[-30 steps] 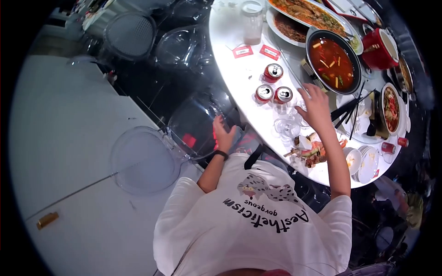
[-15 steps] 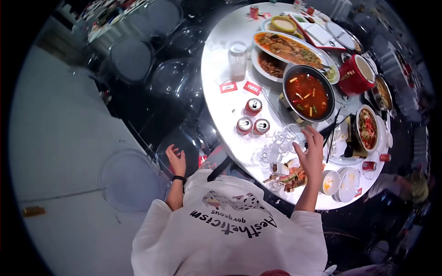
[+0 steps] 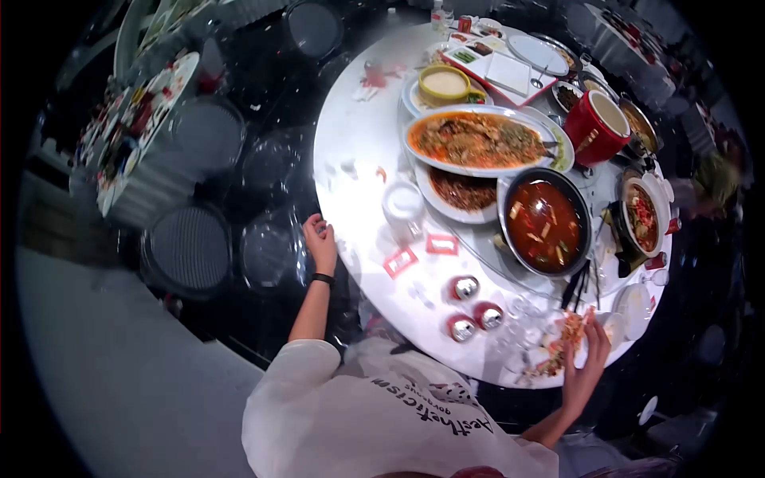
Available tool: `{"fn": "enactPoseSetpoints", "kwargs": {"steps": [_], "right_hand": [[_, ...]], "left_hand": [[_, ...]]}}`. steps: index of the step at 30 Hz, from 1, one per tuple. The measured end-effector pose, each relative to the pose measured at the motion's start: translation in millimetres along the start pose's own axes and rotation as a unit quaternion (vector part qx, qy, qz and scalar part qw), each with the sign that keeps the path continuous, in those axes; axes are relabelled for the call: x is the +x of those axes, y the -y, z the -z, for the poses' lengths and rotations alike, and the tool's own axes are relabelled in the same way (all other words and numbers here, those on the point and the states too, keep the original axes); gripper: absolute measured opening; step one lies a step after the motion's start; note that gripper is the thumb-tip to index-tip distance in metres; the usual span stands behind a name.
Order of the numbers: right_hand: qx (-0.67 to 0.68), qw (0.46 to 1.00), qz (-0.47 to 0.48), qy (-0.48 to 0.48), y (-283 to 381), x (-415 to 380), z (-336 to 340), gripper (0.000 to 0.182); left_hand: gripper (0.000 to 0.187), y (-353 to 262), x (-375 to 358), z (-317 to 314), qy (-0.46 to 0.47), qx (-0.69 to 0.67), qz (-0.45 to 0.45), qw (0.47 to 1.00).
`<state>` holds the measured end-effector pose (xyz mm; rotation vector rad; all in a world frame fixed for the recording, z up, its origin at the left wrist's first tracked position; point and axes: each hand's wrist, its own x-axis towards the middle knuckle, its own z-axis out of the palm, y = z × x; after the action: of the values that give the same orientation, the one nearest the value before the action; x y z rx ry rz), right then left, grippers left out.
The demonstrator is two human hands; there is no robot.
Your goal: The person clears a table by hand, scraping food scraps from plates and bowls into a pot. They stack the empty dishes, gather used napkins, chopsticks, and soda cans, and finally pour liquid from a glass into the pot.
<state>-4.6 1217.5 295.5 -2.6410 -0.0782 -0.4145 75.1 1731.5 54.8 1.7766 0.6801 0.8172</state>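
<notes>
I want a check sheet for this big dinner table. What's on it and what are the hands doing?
Surface: round white table, crowded on its far side.
Job's things: food scraps by the near edge; three red cans.
Clutter: black bowl of red soup, oval platter, red jug, chopsticks, clear cup.
Hands: left hand open at the table edge; right hand open by the scraps.
Cables: nothing seen.
Surroundings: clear chairs; another laid table far left.

My white shirt (image 3: 398,414) carries black print reading "Aestheticism". A smaller word sits beside it, too blurred to read.
</notes>
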Motion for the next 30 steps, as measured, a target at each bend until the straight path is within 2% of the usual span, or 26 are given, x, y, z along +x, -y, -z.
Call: {"fn": "enactPoseSetpoints", "kwargs": {"steps": [2,3,6,8,10,13,17,18,19,21,24,25,28,30], "right_hand": [[-0.041,0.997,-0.061,-0.026,33,4,-32,0.041],[-0.047,0.996,-0.074,-0.015,56,5,-49,0.041],[-0.061,0.989,-0.116,0.075,137,17,-87,0.044],[0.01,0.973,-0.12,0.196,174,22,-98,0.053],[0.065,0.947,-0.16,0.272,197,17,-103,0.057],[0.036,0.943,-0.216,0.251,227,21,-106,0.054],[0.045,0.927,-0.253,0.274,263,53,-106,0.051],[0.063,0.922,-0.253,0.287,270,63,-108,0.051],[0.056,0.93,-0.23,0.283,276,70,-109,0.051],[0.041,0.944,-0.169,0.281,284,86,-110,0.051],[0.044,0.974,-0.053,0.214,271,92,-120,0.051],[0.111,0.968,-0.088,0.208,283,102,-119,0.043],[0.183,0.972,-0.092,0.119,297,109,-137,0.035],[0.222,0.969,-0.047,0.093,300,110,-151,0.029]], "left_hand": [[0.034,38,81,-29,0.035,0.007,-0.054,0.998],[0.031,34,108,-40,0.07,-0.019,-0.052,0.996],[0.02,19,161,-53,0.194,-0.043,-0.024,0.98],[0.018,23,178,-57,0.261,-0.047,0.007,0.964],[0.018,30,186,-59,0.284,-0.049,0.013,0.958],[0.019,48,194,-56,0.299,-0.038,0.037,0.953],[0.018,79,207,-43,0.274,-0.057,0.065,0.958],[0.018,97,213,-37,0.265,-0.045,0.121,0.955],[0.017,123,222,-28,0.263,-0.068,0.135,0.953],[0.014,97,226,-6,0.231,-0.149,0.157,0.948],[0.013,115,230,34,0.14,-0.089,0.113,0.98],[0.013,108,227,50,0.119,-0.06,0.129,0.983],[0.012,128,211,97,0.061,-0.059,0.145,0.986],[0.012,125,196,118,0.029,-0.034,0.138,0.989]]}}
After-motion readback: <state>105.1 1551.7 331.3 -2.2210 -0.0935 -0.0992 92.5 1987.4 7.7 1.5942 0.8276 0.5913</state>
